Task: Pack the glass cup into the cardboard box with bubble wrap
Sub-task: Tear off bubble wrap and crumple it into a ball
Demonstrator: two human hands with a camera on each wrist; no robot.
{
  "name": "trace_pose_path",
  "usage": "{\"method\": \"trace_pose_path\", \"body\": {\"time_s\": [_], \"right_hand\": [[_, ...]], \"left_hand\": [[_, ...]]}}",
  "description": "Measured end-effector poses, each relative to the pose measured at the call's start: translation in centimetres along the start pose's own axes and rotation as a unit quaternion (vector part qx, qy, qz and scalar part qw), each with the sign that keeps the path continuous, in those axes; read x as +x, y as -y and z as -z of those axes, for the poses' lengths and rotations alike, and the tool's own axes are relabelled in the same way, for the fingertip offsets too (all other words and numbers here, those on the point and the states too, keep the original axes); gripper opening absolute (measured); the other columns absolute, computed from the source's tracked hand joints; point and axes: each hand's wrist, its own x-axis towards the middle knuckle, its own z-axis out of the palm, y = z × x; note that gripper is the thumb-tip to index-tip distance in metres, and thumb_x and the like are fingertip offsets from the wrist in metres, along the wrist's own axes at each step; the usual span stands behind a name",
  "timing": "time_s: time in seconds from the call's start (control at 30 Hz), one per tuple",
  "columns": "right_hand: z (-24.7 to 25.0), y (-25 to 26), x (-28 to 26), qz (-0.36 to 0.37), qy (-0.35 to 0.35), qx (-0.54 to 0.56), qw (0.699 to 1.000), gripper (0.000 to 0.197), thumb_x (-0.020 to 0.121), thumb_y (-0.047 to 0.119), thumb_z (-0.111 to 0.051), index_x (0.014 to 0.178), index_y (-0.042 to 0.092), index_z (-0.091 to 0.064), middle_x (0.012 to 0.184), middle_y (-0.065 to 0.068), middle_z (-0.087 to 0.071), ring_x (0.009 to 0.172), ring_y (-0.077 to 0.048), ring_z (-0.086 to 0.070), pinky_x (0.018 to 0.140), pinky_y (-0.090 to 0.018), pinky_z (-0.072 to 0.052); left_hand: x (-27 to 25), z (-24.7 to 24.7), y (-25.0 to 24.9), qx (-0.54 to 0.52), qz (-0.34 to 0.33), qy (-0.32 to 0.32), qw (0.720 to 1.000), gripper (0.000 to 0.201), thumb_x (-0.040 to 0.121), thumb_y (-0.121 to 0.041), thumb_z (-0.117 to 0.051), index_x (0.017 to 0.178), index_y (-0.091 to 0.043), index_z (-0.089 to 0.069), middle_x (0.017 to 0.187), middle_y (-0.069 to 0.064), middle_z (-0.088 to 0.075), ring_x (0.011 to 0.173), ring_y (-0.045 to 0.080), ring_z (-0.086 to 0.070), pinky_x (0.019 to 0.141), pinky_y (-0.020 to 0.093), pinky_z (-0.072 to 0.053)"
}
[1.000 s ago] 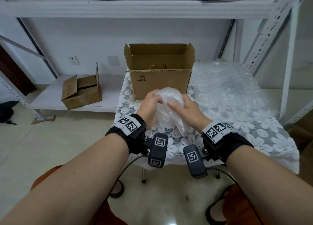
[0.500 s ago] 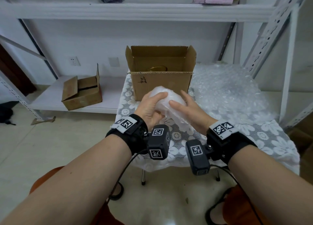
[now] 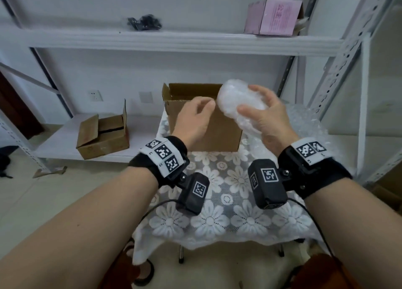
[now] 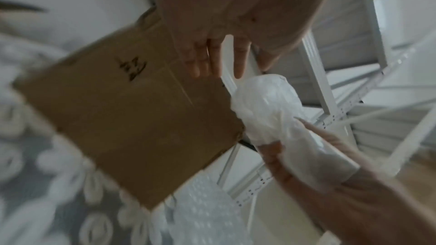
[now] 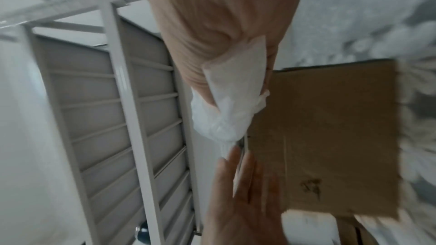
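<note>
**Head view: wrapped bundle held up beside the open box**

We are seeing white metal shelving (image 3: pixel 174 42) standing behind the small table (image 3: pixel 217 219), whose lace cloth is patterned with raised white flowers. On the upper shelf a pink carton (image 3: pixel 273 17) and a dark tangled item (image 3: pixel 144 23) are sitting. A smaller brown box (image 3: pixel 102 136) is lying open on the low shelf to the left. A loose heap of bubble wrap (image 3: pixel 304 125) is spreading over the table's right side, glossy and dimpled.

The cardboard box (image 3: pixel 206 128) is standing upright on the table, flaps open, its plain brown front partly blocked by our hands. Our right hand (image 3: pixel 269 119) is gripping the bubble-wrapped cup (image 3: pixel 237 99), fingers and thumb curled round the rounded, cloudy bundle, which is being held in the air at the box's upper right corner. The glass inside is hidden. Our left hand (image 3: pixel 193 121) is hanging just beside the bundle with fingers loosely apart, holding nothing; whether a fingertip is touching the wrap we cannot tell.
</note>
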Motion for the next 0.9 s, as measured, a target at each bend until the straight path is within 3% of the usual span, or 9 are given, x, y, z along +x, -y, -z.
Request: {"method": "trace_pose_path", "body": {"time_s": [0.13,0.27,0.33,0.43,0.53,0.6,0.67,0.8,0.9], "right_hand": [[-0.6,2.5,3.0,0.124,0.000,-0.207,0.970,0.050,0.078,0.005,-0.069,0.121,0.028,-0.057,0.132,-0.003,-0.046,0.120,-0.018,-0.045,0.096,-0.035,-0.046],[-1.8,4.1,5.1,0.202,0.021,-0.325,0.924,0.048,0.082,0.009,-0.066,0.124,0.026,-0.054,0.135,0.003,-0.049,0.123,-0.013,-0.043,0.094,-0.021,-0.032],[-2.1,4.4,5.6,0.222,0.029,-0.364,0.904,0.046,0.083,0.010,-0.066,0.125,0.026,-0.053,0.135,0.004,-0.049,0.124,-0.014,-0.044,0.094,-0.019,-0.031],[-2.3,4.3,6.1,0.209,0.056,-0.433,0.875,0.045,0.085,0.011,-0.063,0.125,0.027,-0.052,0.136,0.001,-0.049,0.123,-0.018,-0.046,0.093,-0.024,-0.035],[-2.4,3.3,6.6,0.147,0.126,-0.533,0.824,0.047,0.085,0.012,-0.062,0.126,0.031,-0.051,0.137,0.001,-0.048,0.123,-0.020,-0.047,0.093,-0.032,-0.041],[-2.6,2.4,6.9,0.123,0.154,-0.588,0.785,0.047,0.086,0.010,-0.060,0.128,0.029,-0.051,0.136,0.000,-0.050,0.120,-0.020,-0.049,0.090,-0.032,-0.043],[-2.9,1.6,7.6,0.120,0.143,-0.619,0.763,0.047,0.085,0.008,-0.060,0.129,0.025,-0.051,0.131,-0.003,-0.054,0.117,-0.022,-0.053,0.090,-0.034,-0.045],[-4.4,0.6,8.7,0.107,0.139,-0.676,0.715,0.046,0.082,0.010,-0.067,0.125,0.009,-0.053,0.124,-0.011,-0.054,0.108,-0.029,-0.058,0.086,-0.036,-0.049],[-5.6,-0.1,9.1,0.069,0.159,-0.694,0.699,0.044,0.090,0.017,-0.057,0.129,-0.001,-0.047,0.131,-0.018,-0.042,0.118,-0.036,-0.047,0.093,-0.039,-0.043]], "left_hand": [[3.1,0.6,0.7,0.222,-0.044,0.037,0.973,0.035,0.097,-0.029,-0.045,0.130,-0.018,-0.054,0.131,0.002,-0.054,0.120,0.018,-0.051,0.103,0.033,-0.041],[4.6,0.7,-0.6,0.273,-0.177,-0.054,0.944,0.030,0.096,-0.020,-0.045,0.120,-0.014,-0.062,0.120,0.005,-0.061,0.113,0.019,-0.054,0.100,0.032,-0.041],[5.7,0.8,-1.0,0.268,-0.116,-0.016,0.956,0.029,0.098,-0.024,-0.041,0.110,-0.013,-0.064,0.108,0.006,-0.064,0.102,0.022,-0.058,0.091,0.035,-0.047],[7.1,0.7,-0.4,0.290,0.023,0.112,0.950,0.032,0.099,-0.030,-0.041,0.088,-0.011,-0.064,0.093,0.009,-0.067,0.083,0.024,-0.062,0.080,0.037,-0.053],[7.3,-0.5,1.3,0.356,0.043,0.188,0.914,0.030,0.096,-0.033,-0.044,0.108,-0.012,-0.062,0.108,0.010,-0.063,0.097,0.026,-0.061,0.088,0.041,-0.052],[6.9,-1.4,2.3,0.395,0.028,0.224,0.890,0.039,0.099,-0.039,-0.033,0.121,-0.015,-0.054,0.121,0.011,-0.057,0.110,0.029,-0.054,0.095,0.043,-0.044],[6.6,-2.1,3.2,0.437,0.000,0.221,0.872,0.046,0.100,-0.043,-0.021,0.119,-0.017,-0.054,0.121,0.009,-0.060,0.111,0.029,-0.055,0.093,0.043,-0.039],[6.4,-2.7,4.0,0.453,-0.025,0.191,0.870,0.052,0.099,-0.046,-0.015,0.116,-0.019,-0.056,0.115,0.008,-0.065,0.108,0.028,-0.058,0.095,0.046,-0.037],[6.5,-2.8,3.9,0.459,-0.021,0.198,0.866,0.054,0.099,-0.047,-0.012,0.122,-0.023,-0.055,0.119,0.007,-0.064,0.111,0.029,-0.058,0.101,0.051,-0.037]]}}
